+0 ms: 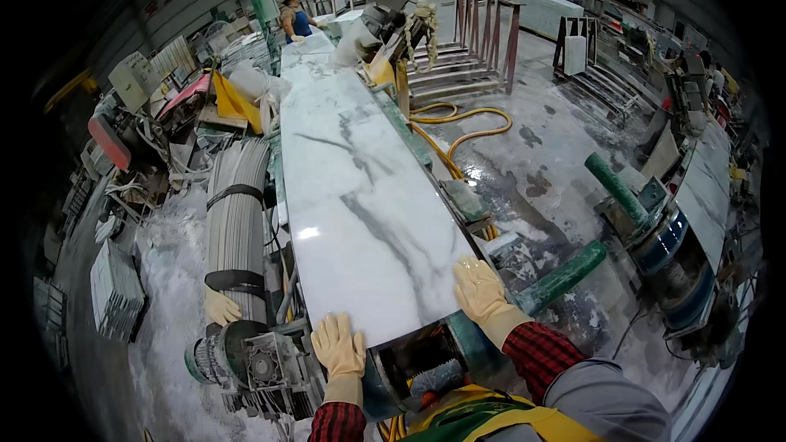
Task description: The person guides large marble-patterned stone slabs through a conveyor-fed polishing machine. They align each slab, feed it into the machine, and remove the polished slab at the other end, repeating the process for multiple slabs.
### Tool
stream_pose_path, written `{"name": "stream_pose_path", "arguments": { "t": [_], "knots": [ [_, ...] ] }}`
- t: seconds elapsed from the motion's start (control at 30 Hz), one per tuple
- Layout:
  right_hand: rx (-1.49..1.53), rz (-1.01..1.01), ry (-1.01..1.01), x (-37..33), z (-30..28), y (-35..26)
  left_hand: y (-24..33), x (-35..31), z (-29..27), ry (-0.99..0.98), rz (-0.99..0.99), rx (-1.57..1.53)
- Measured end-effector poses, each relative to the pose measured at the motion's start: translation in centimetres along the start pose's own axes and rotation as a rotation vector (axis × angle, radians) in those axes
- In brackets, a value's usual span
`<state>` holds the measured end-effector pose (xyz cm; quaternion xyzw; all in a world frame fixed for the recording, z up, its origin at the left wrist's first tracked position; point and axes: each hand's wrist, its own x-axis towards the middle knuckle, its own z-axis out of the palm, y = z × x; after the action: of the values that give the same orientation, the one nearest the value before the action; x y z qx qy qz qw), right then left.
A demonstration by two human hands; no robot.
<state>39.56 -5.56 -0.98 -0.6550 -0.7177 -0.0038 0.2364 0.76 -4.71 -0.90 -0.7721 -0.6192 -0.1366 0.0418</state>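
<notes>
A long white marble slab (368, 188) with grey veins runs away from me over a green-framed machine. My left hand (339, 347), in a cream rubber glove, rests at its near left corner with the fingers stretched out. On the near right edge lies my right hand (481, 290) in a matching glove, its fingers flat on the polished top. Both thumbs are hard to make out. Under the slab's near end sits a roller (417, 360), partly hidden. Another cream glove (222, 308) lies left of my left hand, by the grey strapped bundle; whether it is worn cannot be told.
A grey motor (260, 365) stands at the near left, below the strapped bundle (237, 221). A green roller (563, 278) juts out to the right. At the slab's far end stands a person (296, 16). A yellow hose (463, 131) loops across the wet floor near a metal rack (483, 33).
</notes>
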Motion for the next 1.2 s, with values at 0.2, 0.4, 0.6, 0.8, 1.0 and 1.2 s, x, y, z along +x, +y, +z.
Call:
{"name": "stream_pose_path", "arguments": {
  "t": [0.2, 0.4, 0.6, 0.8, 1.0, 1.2],
  "knots": [
    [-0.019, -0.026, 0.046, -0.7, 0.3, 0.3, 0.1, -0.4, 0.1, 0.014, 0.008, 0.007],
    [-0.051, -0.091, 0.051, -1.0, 0.2, -0.1, 0.3, -0.8, -0.2, 0.019, -0.029, -0.006],
    [0.006, -0.058, 0.011, -0.9, -0.4, -0.2, 0.3, -1.0, -0.5, 0.06, 0.045, 0.018],
    [0.013, -0.088, 0.026, -1.5, -1.5, -0.9, -0.1, -1.7, 0.1, 0.058, 0.016, -0.001],
    [-0.02, -0.072, -0.013, -2.1, -1.0, -0.5, 0.0, -2.0, -0.1, 0.03, 0.031, -0.035],
    [0.011, -0.073, -0.017, -2.3, -1.4, -0.8, -0.1, -2.7, 0.2, 0.074, 0.047, -0.026]
  ]
}}
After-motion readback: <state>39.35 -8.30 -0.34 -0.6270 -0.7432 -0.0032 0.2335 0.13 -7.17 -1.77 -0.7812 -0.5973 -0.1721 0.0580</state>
